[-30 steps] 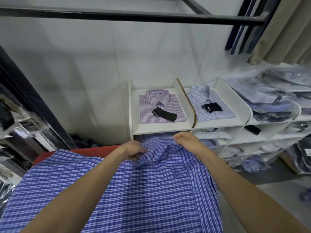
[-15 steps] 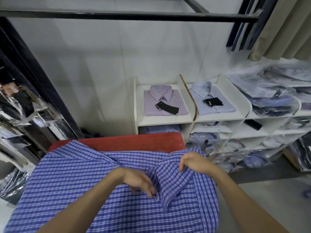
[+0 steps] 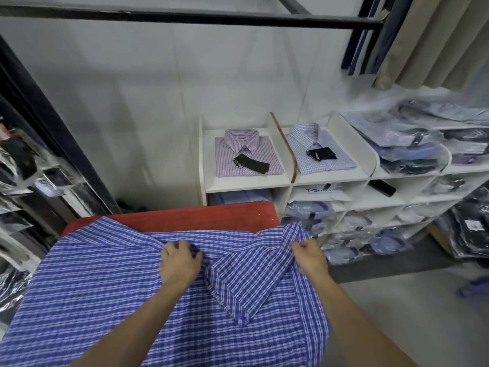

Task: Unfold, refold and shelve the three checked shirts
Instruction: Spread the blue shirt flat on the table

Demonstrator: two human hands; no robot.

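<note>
Pinning blue checked shirt (image 3: 105, 282) flat under spread left hand (image 3: 180, 263); right hand (image 3: 308, 254) pinching folded flap edge at fingertips, squaring fold.

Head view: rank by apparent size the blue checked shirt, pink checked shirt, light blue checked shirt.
1. blue checked shirt, largest by far, though spread open and nearest the camera.
2-3. pink checked shirt and light blue checked shirt: folded on the shelf, look alike; not ranked.
</note>
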